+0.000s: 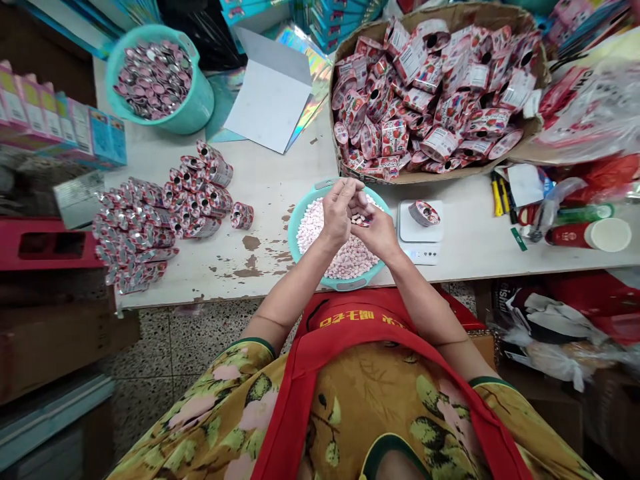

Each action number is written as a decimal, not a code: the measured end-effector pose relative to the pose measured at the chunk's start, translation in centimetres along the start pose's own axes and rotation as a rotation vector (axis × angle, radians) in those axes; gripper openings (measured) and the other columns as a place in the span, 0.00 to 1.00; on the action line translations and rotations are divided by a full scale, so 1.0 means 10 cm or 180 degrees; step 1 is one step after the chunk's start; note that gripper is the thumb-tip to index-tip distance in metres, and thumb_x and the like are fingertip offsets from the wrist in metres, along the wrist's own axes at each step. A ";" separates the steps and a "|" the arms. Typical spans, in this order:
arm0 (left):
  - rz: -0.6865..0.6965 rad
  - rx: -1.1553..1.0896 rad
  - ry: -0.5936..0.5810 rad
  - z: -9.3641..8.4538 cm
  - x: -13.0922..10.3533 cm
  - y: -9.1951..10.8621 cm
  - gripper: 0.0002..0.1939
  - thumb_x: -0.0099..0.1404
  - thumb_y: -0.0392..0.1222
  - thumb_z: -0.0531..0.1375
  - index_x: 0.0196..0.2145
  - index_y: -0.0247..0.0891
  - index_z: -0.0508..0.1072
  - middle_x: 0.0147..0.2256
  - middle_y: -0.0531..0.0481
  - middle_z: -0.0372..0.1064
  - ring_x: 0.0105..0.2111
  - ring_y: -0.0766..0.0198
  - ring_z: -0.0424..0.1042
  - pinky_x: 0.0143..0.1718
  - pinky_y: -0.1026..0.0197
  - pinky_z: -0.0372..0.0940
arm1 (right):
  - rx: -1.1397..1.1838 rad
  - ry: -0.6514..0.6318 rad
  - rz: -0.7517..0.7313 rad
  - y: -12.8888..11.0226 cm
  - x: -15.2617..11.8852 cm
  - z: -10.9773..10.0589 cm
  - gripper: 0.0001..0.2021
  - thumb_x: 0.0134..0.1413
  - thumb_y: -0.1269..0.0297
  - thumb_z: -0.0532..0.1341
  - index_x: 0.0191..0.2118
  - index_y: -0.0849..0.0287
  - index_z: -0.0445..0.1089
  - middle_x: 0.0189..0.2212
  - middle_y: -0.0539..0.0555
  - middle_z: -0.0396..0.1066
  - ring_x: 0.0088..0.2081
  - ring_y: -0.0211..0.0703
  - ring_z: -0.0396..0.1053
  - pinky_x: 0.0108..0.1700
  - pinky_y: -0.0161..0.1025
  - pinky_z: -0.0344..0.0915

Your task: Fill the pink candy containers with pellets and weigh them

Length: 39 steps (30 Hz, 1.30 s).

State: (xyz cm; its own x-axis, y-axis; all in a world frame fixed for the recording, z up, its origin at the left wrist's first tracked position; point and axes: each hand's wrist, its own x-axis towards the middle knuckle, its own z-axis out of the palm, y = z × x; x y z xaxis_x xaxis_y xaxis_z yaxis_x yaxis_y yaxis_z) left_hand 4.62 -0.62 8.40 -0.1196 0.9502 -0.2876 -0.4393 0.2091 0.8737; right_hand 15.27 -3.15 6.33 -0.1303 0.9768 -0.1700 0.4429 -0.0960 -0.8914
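Over a turquoise basin (294,248) filled with small pale pink candies (350,261), both hands come together. My right hand (379,233) is closed around a small packet (368,219) with a dark printed edge, mostly covered by the fingers. Pale pieces show at its opening. My left hand (339,208) is just above and beside it, with curled fingers over the opening; what they hold is hidden. Right of the basin, one printed packet (425,213) rests on a white scale (421,248).
A cardboard box (435,175) of printed packets stands behind the basin. Packets are stacked (137,233) at left, with one single packet (242,216) nearer. A turquoise bucket (200,100) holds pink and silver discs. A paper cup (590,235) and cutters (497,195) lie right.
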 end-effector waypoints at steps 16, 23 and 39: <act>0.0589 0.0671 0.0245 -0.33 0.30 -0.11 0.14 0.67 0.54 0.62 0.36 0.41 0.72 0.30 0.53 0.69 0.26 0.70 0.67 0.28 0.67 0.62 | 0.1161 -0.0169 -0.0083 0.38 -0.20 -0.05 0.25 0.42 0.57 0.72 0.48 0.58 0.75 0.45 0.53 0.78 0.47 0.47 0.75 0.54 0.44 0.69; -0.0073 0.3902 -0.1095 -0.84 0.40 -0.55 0.05 0.52 0.40 0.66 0.26 0.38 0.74 0.30 0.49 0.72 0.32 0.61 0.67 0.34 0.61 0.59 | 0.1408 0.0233 0.0165 0.55 -0.31 -0.22 0.27 0.41 0.50 0.73 0.48 0.55 0.75 0.49 0.54 0.77 0.49 0.46 0.75 0.56 0.46 0.69; -0.0618 0.1574 -0.1231 0.12 0.36 -0.70 0.12 0.49 0.41 0.70 0.32 0.34 0.78 0.28 0.50 0.72 0.28 0.66 0.70 0.33 0.62 0.66 | 0.1377 0.1829 0.0849 1.25 -0.72 -1.18 0.29 0.35 0.55 0.76 0.47 0.57 0.76 0.44 0.55 0.78 0.46 0.50 0.76 0.55 0.50 0.72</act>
State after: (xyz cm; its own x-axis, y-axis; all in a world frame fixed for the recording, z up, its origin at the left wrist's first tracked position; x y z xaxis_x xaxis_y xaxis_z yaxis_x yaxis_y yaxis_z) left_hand 8.36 1.66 1.77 0.2899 0.8797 -0.3768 0.0513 0.3789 0.9240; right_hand 32.17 -9.16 1.38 0.4663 0.8447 -0.2628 -0.0075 -0.2933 -0.9560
